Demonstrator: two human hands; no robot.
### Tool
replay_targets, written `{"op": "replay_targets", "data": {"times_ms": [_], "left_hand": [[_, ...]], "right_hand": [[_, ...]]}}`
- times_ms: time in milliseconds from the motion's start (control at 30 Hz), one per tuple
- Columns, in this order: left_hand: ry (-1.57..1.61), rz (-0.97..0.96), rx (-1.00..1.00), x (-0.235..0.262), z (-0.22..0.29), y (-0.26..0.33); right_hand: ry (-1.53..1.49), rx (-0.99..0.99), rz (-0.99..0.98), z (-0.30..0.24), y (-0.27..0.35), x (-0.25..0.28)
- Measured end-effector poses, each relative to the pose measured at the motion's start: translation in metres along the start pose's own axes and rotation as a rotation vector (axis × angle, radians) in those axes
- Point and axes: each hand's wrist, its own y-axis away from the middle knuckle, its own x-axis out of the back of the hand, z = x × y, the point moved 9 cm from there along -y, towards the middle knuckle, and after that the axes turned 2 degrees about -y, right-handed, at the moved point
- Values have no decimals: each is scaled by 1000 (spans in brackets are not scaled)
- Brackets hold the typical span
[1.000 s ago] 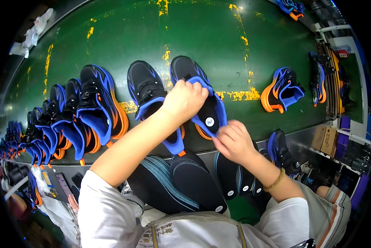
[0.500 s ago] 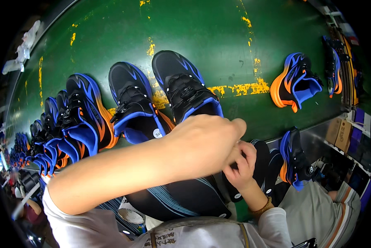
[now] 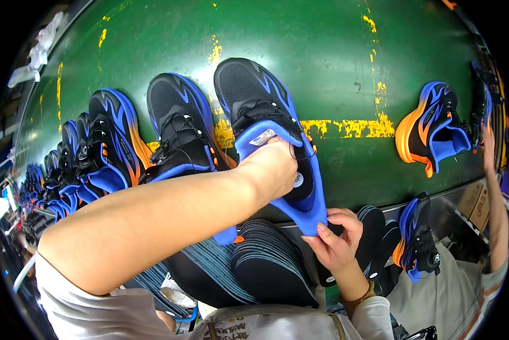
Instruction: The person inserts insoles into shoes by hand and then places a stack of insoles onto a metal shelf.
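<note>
A black sneaker with blue lining (image 3: 247,85) lies toe away in front of me, its tongue folded up so that a pale label (image 3: 262,137) shows. My left hand (image 3: 272,169) is curled at its opening against the tongue and collar; its fingertips are partly hidden. My right hand (image 3: 338,241) pinches the blue heel collar between thumb and fingers. Inside the shoe sits a round white sticker (image 3: 298,180). To its left, a matching sneaker (image 3: 178,105) is partly covered by my left forearm.
More black, blue and orange shoes (image 3: 115,130) line the green table (image 3: 322,68) at left. One sneaker (image 3: 433,122) stands at right, another (image 3: 417,238) hangs lower by the edge. Stacked black insoles (image 3: 271,255) lie close to me. A co-worker's arm (image 3: 495,198) reaches in at far right.
My hands, close together over the shoe's heel before, are now apart: the left at the opening, the right on the heel collar. The tongue is now raised. A co-worker's arm has appeared.
</note>
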Motion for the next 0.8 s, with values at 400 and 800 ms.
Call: {"op": "replay_targets", "data": {"times_ms": [400, 800], "left_hand": [[-19, 57, -69, 2, 5, 5], [50, 77, -78, 11, 6, 6]], "right_hand": [[-65, 25, 2, 7, 7, -6], [-89, 19, -5, 13, 11, -6]]}}
